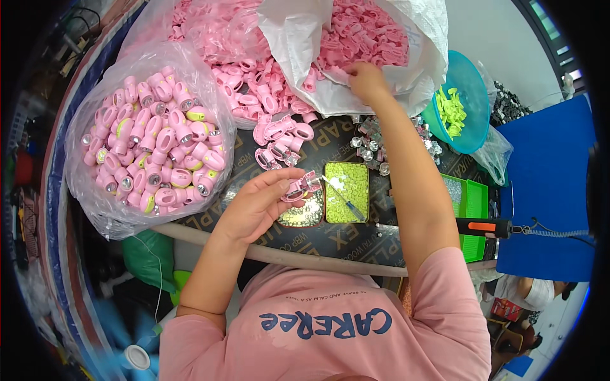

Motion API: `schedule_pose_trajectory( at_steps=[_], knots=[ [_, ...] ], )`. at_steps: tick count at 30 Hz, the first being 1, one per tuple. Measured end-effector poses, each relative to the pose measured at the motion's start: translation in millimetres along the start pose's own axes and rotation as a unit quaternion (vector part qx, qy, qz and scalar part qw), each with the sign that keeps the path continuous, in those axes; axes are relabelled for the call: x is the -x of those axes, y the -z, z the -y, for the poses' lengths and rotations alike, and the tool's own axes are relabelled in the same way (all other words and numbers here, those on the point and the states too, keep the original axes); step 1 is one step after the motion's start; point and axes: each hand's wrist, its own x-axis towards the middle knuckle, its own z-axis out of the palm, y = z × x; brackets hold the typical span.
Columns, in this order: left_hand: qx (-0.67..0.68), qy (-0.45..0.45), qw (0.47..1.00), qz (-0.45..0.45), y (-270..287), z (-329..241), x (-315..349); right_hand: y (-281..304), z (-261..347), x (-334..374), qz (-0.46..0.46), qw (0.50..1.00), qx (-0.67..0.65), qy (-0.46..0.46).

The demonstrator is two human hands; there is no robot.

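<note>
My left hand [257, 200] is closed around a pink flashlight half shell [294, 190] with shiny metal parts in it, held above the table's near side. My right hand [368, 82] reaches far forward to the mouth of a white woven sack [292, 32], its fingers pinched on a pink flashlight shell [340, 75]. Many more pink shells [372, 32] fill that sack. Under the left hand sits a tray of small clear pieces [298, 216], partly hidden. Beside it, a tray of tiny yellow-green parts [340, 184] has a screwdriver [346, 202] lying across it.
A clear bag of assembled pink flashlights [159, 140] stands at left. Loose pink shells [279, 136] lie mid-table. Silvery reflector parts [368, 146] sit beneath my right forearm. Rightward are a teal bowl [480, 95], a green basket [475, 197] and a hanging electric screwdriver [483, 227].
</note>
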Motion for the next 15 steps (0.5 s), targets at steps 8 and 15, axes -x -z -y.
schedule_pose_trajectory(
  at_steps=[8, 15],
  knots=[
    [-0.010, 0.002, 1.000, -0.013, 0.5, 0.4, -11.4, 3.7, 20.1, 49.7, -0.044, 0.953, -0.272, -0.122],
    [-0.010, 0.003, 1.000, -0.006, 0.3, 2.1, -7.6, 35.7, 82.4, 72.4, 0.092, 0.995, 0.030, -0.027]
  ],
)
